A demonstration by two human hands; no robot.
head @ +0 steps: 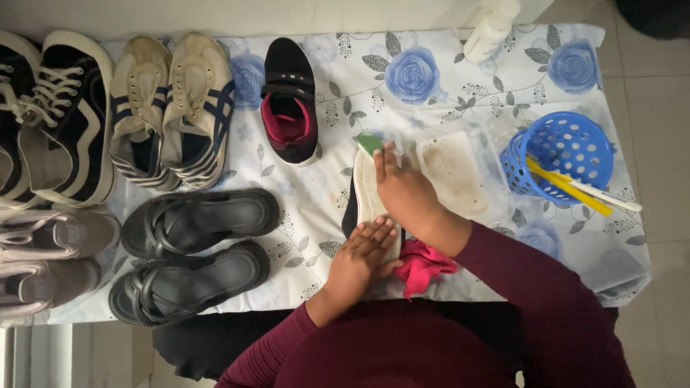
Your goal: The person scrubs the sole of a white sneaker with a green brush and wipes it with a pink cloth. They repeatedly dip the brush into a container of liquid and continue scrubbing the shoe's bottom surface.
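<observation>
Floral cloth (445, 86) covers the table; shoe rows on the left: black/white sneakers (61, 115), beige pair (172, 108), black sandals (194, 251), single black/pink shoe (290, 100). Blue basket (557, 154) w/ brushes at right, soapy tray (453, 169) just beside the work. Shoe being worked (366, 197) lies sole-up at centre, long axis running away from the person. Left hand (359, 259) flat on its near end, fingers together, pinning it. Right hand (402, 190) at the far end, fingers closed on green sponge (370, 142). Pink rag (420, 266) under the rt wrist.
</observation>
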